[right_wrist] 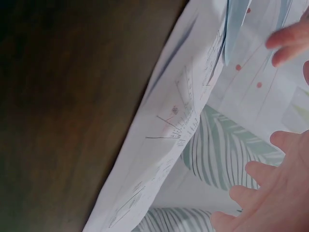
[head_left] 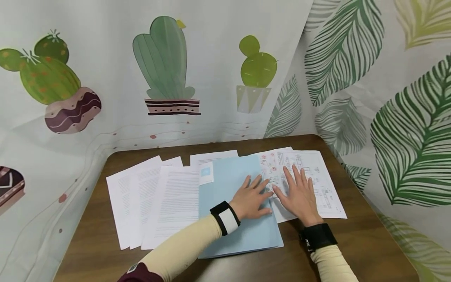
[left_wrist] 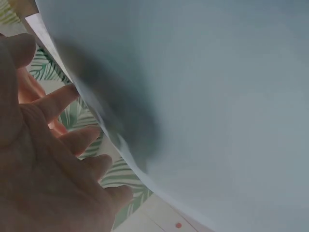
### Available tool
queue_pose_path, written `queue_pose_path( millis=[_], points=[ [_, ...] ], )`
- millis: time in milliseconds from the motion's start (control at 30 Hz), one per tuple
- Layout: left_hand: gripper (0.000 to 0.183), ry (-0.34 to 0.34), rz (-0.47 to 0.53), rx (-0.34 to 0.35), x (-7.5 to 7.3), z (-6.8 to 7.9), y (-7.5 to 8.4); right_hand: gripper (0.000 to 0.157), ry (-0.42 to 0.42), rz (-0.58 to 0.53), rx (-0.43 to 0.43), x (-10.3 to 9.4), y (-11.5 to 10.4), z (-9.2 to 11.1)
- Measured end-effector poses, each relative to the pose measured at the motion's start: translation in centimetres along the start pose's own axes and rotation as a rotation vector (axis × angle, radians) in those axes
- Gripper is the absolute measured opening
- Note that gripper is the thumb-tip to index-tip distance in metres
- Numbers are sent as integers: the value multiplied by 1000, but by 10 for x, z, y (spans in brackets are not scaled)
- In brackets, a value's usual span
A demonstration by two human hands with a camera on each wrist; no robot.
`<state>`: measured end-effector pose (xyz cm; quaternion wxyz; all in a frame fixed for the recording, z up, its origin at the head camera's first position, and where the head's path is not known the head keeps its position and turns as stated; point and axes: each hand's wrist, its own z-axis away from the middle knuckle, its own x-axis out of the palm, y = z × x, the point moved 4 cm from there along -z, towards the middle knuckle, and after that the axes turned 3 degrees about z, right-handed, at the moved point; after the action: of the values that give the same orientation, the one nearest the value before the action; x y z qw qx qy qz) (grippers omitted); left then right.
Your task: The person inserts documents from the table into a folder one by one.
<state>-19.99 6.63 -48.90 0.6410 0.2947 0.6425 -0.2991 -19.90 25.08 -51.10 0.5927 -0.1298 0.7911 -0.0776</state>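
Observation:
A light blue folder (head_left: 243, 241) with a white label (head_left: 207, 178) lies in the middle of the table. Over its right part my left hand (head_left: 251, 199) is spread, fingers straight and holding nothing. The left wrist view has this hand (left_wrist: 53, 140) beside the folder's edge (left_wrist: 217, 121). My right hand (head_left: 300, 196), fingers extended, is over printed sheets with line drawings (head_left: 325, 196) just right of the folder. In the right wrist view its fingers (right_wrist: 260, 174) appear apart from the drawing sheets (right_wrist: 159, 145). Both hands are close together, the left fingertips near the right thumb.
Several overlapping text pages (head_left: 176, 207) lie left of the folder, and another page (head_left: 215, 155) shows behind it. The brown wooden table (head_left: 366, 239) ends at a curtain with printed cacti and leaves (head_left: 218, 70) behind and at the right.

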Motion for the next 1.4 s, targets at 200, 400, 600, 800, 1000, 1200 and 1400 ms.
queue_pose_path(
  millis=[200,400,600,800,1000,1200,1400],
  points=[
    [58,-59,-7,-12,3,2,-2,82,-9,6,-3,3,-6,-1],
    [59,-31,23,1,-13,9,-8,82,-21,3,-7,6,-10,-2],
    [56,75,123,34,-54,29,-19,78,-11,-23,-99,4,-33,-5],
    [54,207,213,66,-88,55,-38,86,-87,-36,-293,14,-75,-2],
    [47,296,284,62,-114,85,-55,87,-273,-38,-348,35,-95,5],
    [44,384,312,26,-131,120,-75,80,-363,-56,-312,43,-103,7],
    [36,435,345,-25,-146,157,-100,81,-395,-45,-293,46,-106,6]
  ],
)
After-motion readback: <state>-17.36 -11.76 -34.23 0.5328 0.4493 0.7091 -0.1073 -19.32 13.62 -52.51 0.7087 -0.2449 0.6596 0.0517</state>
